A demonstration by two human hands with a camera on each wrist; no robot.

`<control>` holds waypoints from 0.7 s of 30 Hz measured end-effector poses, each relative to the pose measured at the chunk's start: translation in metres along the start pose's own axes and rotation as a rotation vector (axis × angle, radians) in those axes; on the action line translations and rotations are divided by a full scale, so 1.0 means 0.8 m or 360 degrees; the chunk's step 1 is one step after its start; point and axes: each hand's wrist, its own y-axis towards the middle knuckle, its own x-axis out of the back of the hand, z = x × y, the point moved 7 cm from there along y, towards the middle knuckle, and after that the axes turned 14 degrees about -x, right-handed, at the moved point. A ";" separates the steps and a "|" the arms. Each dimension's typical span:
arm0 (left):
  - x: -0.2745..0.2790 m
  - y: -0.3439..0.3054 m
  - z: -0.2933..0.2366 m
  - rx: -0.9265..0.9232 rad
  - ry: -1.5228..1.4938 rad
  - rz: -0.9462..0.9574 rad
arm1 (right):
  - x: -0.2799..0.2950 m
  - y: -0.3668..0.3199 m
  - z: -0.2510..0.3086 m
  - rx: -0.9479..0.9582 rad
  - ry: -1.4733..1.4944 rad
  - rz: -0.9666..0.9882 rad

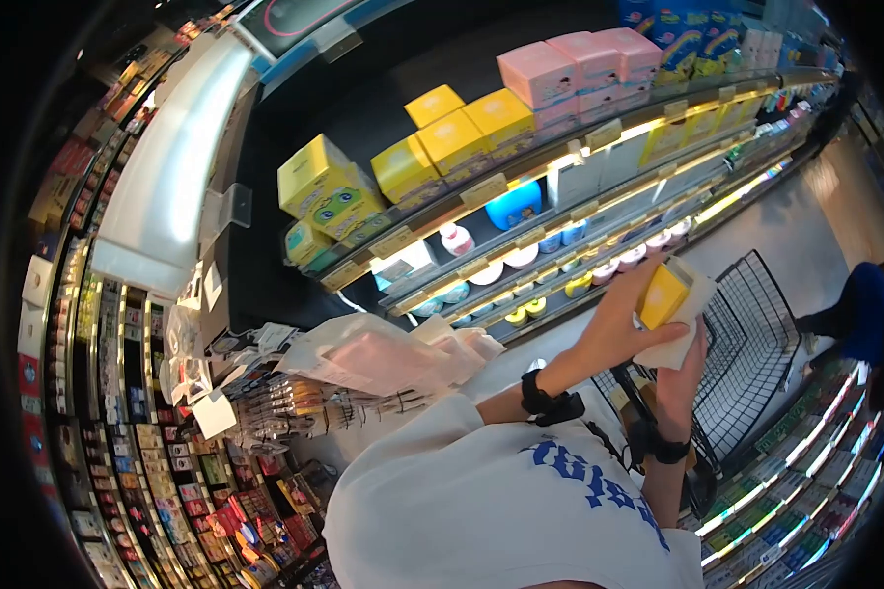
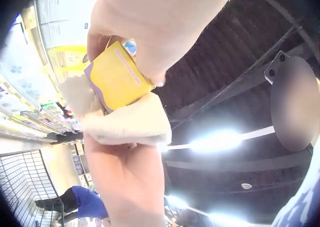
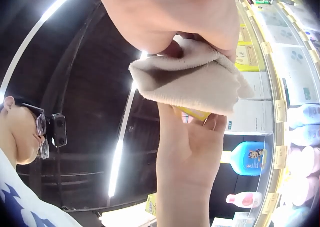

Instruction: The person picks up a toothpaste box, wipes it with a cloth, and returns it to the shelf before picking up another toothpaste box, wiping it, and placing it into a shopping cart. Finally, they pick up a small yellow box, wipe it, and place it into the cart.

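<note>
Box [image 1: 663, 294] pinched in left hand [image 1: 614, 329], cloth [image 1: 695, 312] clutched in right hand [image 1: 688, 375]

Long lit shelves [image 1: 540, 162] full of yellow boxes [image 1: 452, 137] and pink boxes [image 1: 580, 64] stand over a grey floor [image 1: 805, 236], with a black wire cart [image 1: 756, 334] and bright ceiling lights [image 2: 215, 141]

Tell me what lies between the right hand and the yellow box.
A folded white cloth: the right hand holds it against the yellow box, which the left hand grips. The left wrist view shows it best.
</note>
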 end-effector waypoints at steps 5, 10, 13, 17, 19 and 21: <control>-0.001 -0.007 0.013 0.0072 -0.0068 0.0015 | -0.004 0.002 0.002 -0.0482 0.1407 0.0246; 0.011 -0.008 0.033 0.0225 -0.0234 -0.0181 | 0.006 0.004 0.003 -0.0124 0.0569 0.0173; 0.017 -0.007 0.033 0.0209 -0.0373 -0.0225 | -0.003 -0.009 0.041 0.0272 -0.0517 -0.0012; 0.015 -0.010 0.051 0.0291 -0.0496 -0.0216 | -0.005 0.026 0.008 -0.0764 0.1489 0.0065; 0.005 -0.021 0.064 0.0699 -0.1011 -0.0353 | -0.003 0.030 0.007 -0.0745 0.1484 0.0112; 0.006 -0.021 0.058 0.0752 -0.0949 -0.0358 | -0.003 0.031 0.005 -0.0727 0.1482 0.0160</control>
